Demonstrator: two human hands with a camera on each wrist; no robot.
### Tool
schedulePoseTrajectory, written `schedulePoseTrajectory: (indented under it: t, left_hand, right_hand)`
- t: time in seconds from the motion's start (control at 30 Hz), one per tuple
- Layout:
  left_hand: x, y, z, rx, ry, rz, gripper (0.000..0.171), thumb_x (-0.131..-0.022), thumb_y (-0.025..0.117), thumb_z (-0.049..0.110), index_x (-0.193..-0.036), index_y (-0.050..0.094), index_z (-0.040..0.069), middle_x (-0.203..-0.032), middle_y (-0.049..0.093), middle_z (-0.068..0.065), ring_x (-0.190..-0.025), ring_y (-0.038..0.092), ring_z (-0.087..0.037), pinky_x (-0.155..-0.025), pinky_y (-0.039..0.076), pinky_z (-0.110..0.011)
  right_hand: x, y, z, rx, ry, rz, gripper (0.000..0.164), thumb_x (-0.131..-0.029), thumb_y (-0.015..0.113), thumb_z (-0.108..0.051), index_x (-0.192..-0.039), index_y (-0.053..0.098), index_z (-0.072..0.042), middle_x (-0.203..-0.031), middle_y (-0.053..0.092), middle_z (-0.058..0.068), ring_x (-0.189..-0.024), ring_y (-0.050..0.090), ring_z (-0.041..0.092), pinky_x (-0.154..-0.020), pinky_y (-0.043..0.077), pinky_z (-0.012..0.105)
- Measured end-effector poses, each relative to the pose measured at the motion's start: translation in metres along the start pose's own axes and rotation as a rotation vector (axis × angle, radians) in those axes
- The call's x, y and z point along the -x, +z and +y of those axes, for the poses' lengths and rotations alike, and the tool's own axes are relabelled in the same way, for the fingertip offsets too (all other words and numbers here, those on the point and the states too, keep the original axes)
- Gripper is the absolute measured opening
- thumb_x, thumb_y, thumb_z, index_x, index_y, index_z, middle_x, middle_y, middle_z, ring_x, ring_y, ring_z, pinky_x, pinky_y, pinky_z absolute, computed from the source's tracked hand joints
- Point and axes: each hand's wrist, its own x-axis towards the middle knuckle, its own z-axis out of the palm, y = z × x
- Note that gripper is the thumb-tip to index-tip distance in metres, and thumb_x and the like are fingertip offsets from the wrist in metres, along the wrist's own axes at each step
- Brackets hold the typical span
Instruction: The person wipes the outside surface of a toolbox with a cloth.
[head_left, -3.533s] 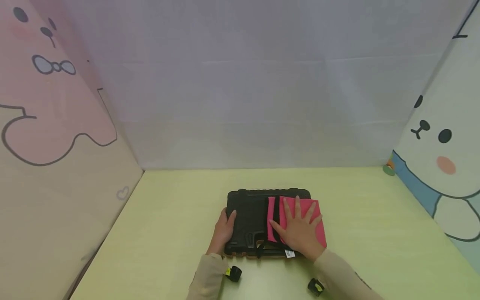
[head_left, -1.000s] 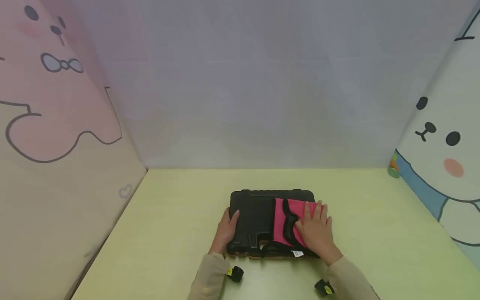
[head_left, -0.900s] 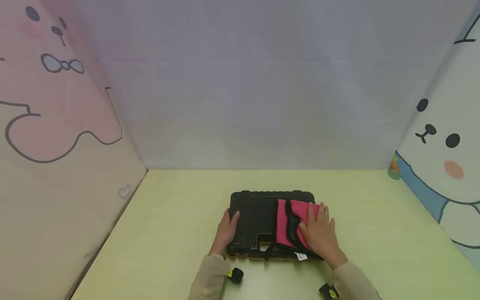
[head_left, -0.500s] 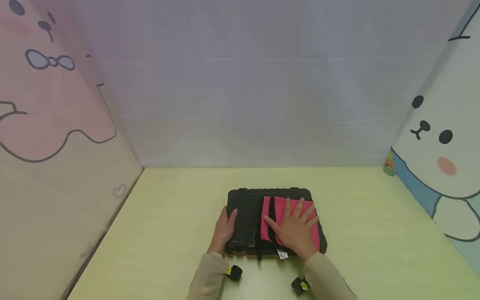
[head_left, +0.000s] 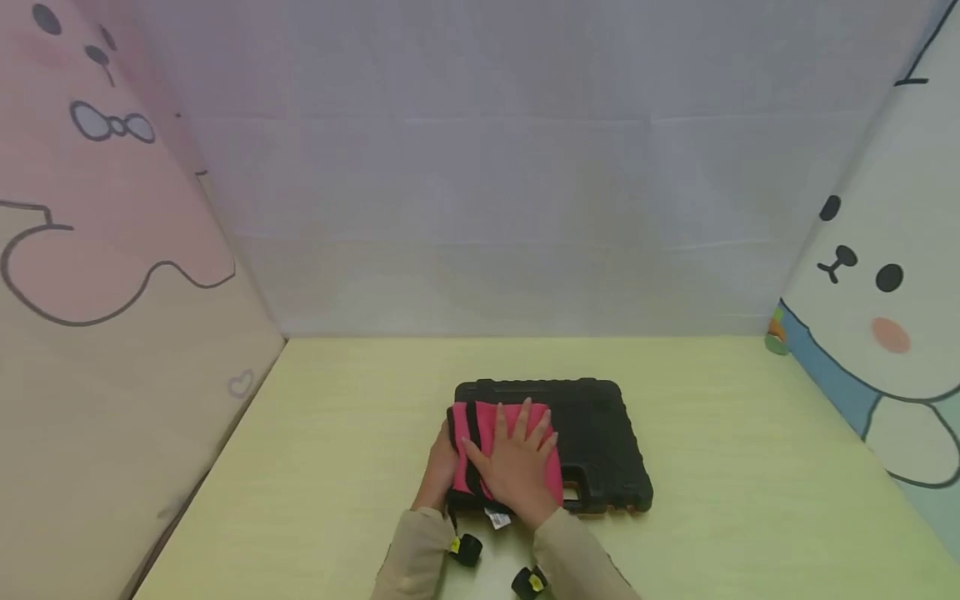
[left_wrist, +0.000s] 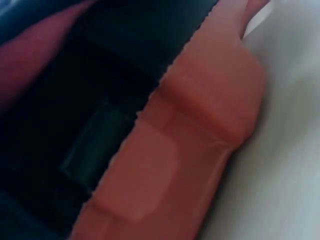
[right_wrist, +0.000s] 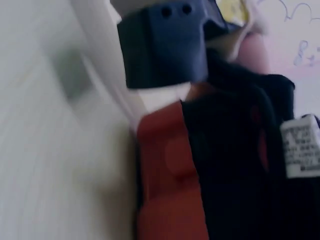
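Note:
A black case with an orange lower half lies flat on the table. On its left part is a folded pink cloth with black edging, a black band and a white label. My right hand rests flat on this cloth, fingers spread. At the case's left side, my left hand holds the edge; its thumb and fingertips are hidden by the cloth. In the right wrist view, the case's orange side shows below the black top.
The pale yellow table extends on both sides of the case. A white back wall and printed side panels enclose it. Small black wrist cameras hang beneath both sleeves.
My right hand has slid left across the case, and the pink cloth has moved with it from the right part to the left. The left hand and case stay in place.

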Motion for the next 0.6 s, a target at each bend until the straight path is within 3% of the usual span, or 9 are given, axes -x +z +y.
schedulePoseTrajectory:
  t: [0.03, 0.1, 0.13, 0.2, 0.27, 0.47, 0.6]
  left_hand:
    - [-0.001, 0.004, -0.006, -0.029, 0.015, 0.007, 0.048, -0.099, 0.033, 0.040, -0.134, 0.042, 0.009, -0.121, 0.057, -0.018, -0.110, 0.057, -0.026, -0.087, 0.047, -0.036]
    - [0.019, -0.015, 0.054, -0.011, -0.018, -0.028, 0.049, -0.097, 0.039, 0.037, -0.131, 0.041, 0.002, -0.122, 0.055, -0.022, -0.113, 0.054, -0.033, -0.091, 0.045, -0.042]
    - [0.021, -0.014, 0.062, -0.019, -0.051, -0.037, 0.052, -0.096, 0.040, 0.039, -0.132, 0.041, 0.001, -0.123, 0.054, -0.023, -0.114, 0.053, -0.034, -0.091, 0.044, -0.044]
    - [0.031, -0.025, 0.100, 0.022, -0.153, -0.097, 0.057, -0.096, 0.042, 0.037, -0.134, 0.036, -0.005, -0.128, 0.049, -0.028, -0.118, 0.048, -0.042, -0.095, 0.039, -0.054]
    - [0.034, -0.028, 0.115, 0.017, -0.197, -0.120, 0.059, -0.096, 0.042, 0.036, -0.135, 0.034, -0.007, -0.130, 0.046, -0.029, -0.119, 0.046, -0.042, -0.095, 0.037, -0.054]
    - [0.033, -0.024, 0.122, -0.014, -0.213, -0.137, 0.058, -0.097, 0.041, 0.035, -0.136, 0.033, -0.006, -0.135, 0.042, -0.028, -0.124, 0.041, -0.042, -0.100, 0.034, -0.054]
    - [0.030, -0.024, 0.121, -0.010, -0.220, -0.141, 0.061, -0.097, 0.040, 0.037, -0.137, 0.031, -0.008, -0.137, 0.039, -0.029, -0.127, 0.038, -0.043, -0.103, 0.031, -0.054]
  right_hand:
    - [0.001, -0.003, 0.004, 0.012, -0.002, 0.005, 0.082, -0.084, 0.046, -0.062, -0.143, 0.031, -0.007, -0.150, 0.012, 0.029, -0.134, 0.003, 0.056, -0.103, 0.007, 0.068]
    - [0.003, -0.007, 0.018, 0.043, 0.002, 0.018, 0.082, -0.084, 0.049, -0.058, -0.143, 0.031, -0.004, -0.149, 0.014, 0.029, -0.134, 0.004, 0.055, -0.103, 0.006, 0.069]
    - [0.004, -0.010, 0.026, 0.065, 0.004, 0.022, 0.083, -0.084, 0.049, -0.057, -0.142, 0.030, -0.001, -0.149, 0.014, 0.029, -0.134, 0.004, 0.055, -0.102, 0.006, 0.070]
    - [0.005, -0.019, 0.044, 0.101, 0.014, 0.013, 0.083, -0.086, 0.049, -0.054, -0.142, 0.028, 0.002, -0.148, 0.014, 0.031, -0.134, 0.004, 0.056, -0.100, 0.004, 0.072]
    - [0.008, -0.031, 0.062, 0.123, 0.032, 0.007, 0.082, -0.087, 0.049, -0.052, -0.141, 0.028, 0.006, -0.148, 0.014, 0.032, -0.133, 0.005, 0.056, -0.097, 0.004, 0.075]
    - [0.013, -0.065, 0.116, 0.124, 0.103, -0.031, 0.080, -0.090, 0.046, -0.044, -0.140, 0.021, 0.013, -0.145, 0.008, 0.038, -0.132, 0.003, 0.058, -0.093, 0.002, 0.078]
    - [0.012, -0.077, 0.135, 0.068, 0.141, -0.060, 0.079, -0.092, 0.044, -0.039, -0.140, 0.012, 0.016, -0.142, 0.004, 0.042, -0.129, 0.002, 0.060, -0.093, -0.001, 0.078]
